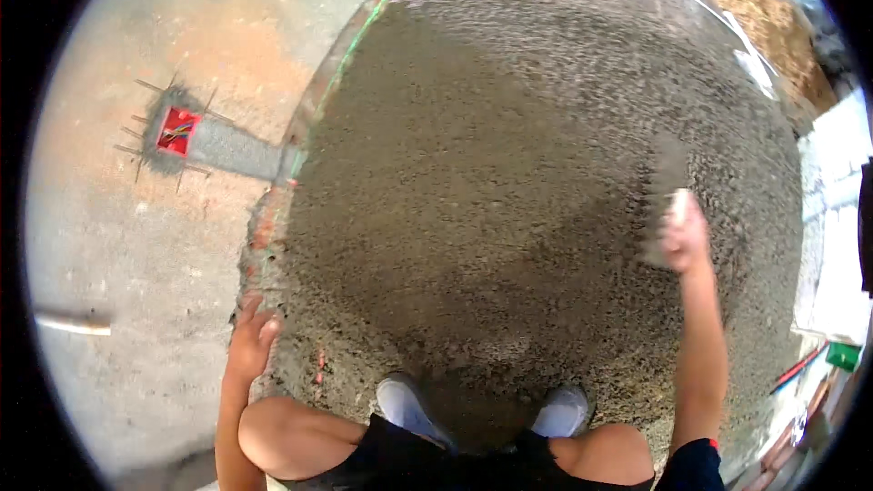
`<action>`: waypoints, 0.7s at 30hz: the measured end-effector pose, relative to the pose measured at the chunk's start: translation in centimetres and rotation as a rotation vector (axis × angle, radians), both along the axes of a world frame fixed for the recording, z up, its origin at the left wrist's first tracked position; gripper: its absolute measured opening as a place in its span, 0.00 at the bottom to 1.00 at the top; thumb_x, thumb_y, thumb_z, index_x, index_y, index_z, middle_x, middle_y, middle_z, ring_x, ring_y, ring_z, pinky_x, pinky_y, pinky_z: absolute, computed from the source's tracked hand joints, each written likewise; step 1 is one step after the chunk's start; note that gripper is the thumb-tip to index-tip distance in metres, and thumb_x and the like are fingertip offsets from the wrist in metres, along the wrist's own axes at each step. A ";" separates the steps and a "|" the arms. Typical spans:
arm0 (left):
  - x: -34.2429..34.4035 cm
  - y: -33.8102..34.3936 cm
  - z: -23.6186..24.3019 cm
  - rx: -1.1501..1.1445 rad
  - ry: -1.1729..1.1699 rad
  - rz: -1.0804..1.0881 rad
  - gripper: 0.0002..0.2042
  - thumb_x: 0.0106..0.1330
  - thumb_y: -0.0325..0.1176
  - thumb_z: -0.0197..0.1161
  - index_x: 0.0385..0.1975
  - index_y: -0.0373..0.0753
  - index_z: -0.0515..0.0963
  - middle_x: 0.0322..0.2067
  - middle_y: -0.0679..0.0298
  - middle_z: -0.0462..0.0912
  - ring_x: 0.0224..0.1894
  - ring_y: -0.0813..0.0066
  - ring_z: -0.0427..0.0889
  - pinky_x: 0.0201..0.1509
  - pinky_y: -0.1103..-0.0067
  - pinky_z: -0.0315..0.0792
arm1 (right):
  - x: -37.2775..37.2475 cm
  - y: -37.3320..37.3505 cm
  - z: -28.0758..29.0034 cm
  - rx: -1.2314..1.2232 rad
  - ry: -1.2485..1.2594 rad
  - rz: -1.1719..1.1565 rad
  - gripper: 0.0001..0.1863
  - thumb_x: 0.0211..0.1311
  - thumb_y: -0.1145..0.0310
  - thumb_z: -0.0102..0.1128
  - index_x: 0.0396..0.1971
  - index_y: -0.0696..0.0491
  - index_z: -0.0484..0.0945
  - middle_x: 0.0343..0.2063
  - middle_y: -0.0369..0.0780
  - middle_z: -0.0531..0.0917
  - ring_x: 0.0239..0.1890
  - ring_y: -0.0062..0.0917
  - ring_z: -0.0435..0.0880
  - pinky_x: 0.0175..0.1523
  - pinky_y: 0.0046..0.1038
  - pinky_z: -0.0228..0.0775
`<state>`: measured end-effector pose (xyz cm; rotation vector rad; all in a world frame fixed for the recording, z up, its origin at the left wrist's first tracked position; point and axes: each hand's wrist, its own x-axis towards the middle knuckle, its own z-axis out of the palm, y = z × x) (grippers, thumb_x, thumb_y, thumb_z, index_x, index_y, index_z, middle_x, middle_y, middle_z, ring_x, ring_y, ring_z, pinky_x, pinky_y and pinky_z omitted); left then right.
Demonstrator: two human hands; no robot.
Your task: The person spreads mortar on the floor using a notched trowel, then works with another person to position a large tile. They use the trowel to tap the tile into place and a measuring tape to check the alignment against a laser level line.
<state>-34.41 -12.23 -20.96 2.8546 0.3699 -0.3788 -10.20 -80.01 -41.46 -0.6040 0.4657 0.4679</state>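
Glare at top, bent edges, right hand [687, 235] blurred.

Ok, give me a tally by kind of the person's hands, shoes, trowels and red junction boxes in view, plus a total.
Hands, left hand and right hand: 2
Light-coloured shoes: 2
Trowel: 1
Red junction box: 1
Total: 6

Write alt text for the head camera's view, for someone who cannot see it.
A bare right hand grips a blurred flat tool over rough, mortar-like material. The left hand, open and holding nothing, is near that material's left edge. Bent knees and pale shoes show below; leftward, a red box with wires sits in a concrete-like surface.
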 end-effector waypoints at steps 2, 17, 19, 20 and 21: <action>0.5 -0.6 0.1 0.000 -0.019 0.008 0.22 0.67 0.47 0.50 0.48 0.34 0.74 0.60 0.45 0.63 0.61 0.47 0.64 0.62 0.67 0.60 | -1.1 10.4 -0.6 -0.152 0.036 0.152 0.16 0.65 0.47 0.47 0.30 0.44 0.71 0.15 0.28 0.70 0.11 0.15 0.63 0.12 0.19 0.51; 25.9 -4.7 7.8 0.191 -0.416 -0.237 0.16 0.61 0.44 0.56 0.42 0.40 0.77 0.44 0.53 0.77 0.47 0.55 0.77 0.51 0.65 0.71 | -15.1 35.8 3.0 -0.030 0.206 1.484 0.15 0.65 0.53 0.50 0.38 0.50 0.72 0.18 0.34 0.72 0.18 0.21 0.71 0.21 0.25 0.63; 30.2 -6.8 10.7 0.154 -0.494 -0.268 0.16 0.60 0.43 0.56 0.41 0.41 0.78 0.42 0.52 0.79 0.46 0.56 0.78 0.50 0.65 0.72 | -13.0 35.8 4.7 -0.211 0.008 1.482 0.16 0.64 0.53 0.52 0.37 0.52 0.73 0.19 0.37 0.73 0.21 0.25 0.73 0.24 0.30 0.66; 31.5 -8.6 12.4 0.153 -0.513 -0.292 0.15 0.60 0.43 0.56 0.41 0.41 0.78 0.41 0.52 0.79 0.45 0.56 0.79 0.49 0.65 0.72 | -12.0 34.8 6.5 -0.332 -0.099 1.379 0.16 0.63 0.54 0.53 0.36 0.53 0.73 0.20 0.38 0.74 0.22 0.27 0.73 0.26 0.33 0.68; 32.2 -10.7 13.7 0.155 -0.519 -0.315 0.15 0.59 0.43 0.56 0.40 0.41 0.79 0.40 0.52 0.80 0.44 0.56 0.79 0.49 0.65 0.72 | -11.3 33.9 8.0 -0.456 -0.203 1.257 0.17 0.63 0.54 0.54 0.36 0.54 0.74 0.21 0.39 0.74 0.23 0.29 0.74 0.27 0.36 0.69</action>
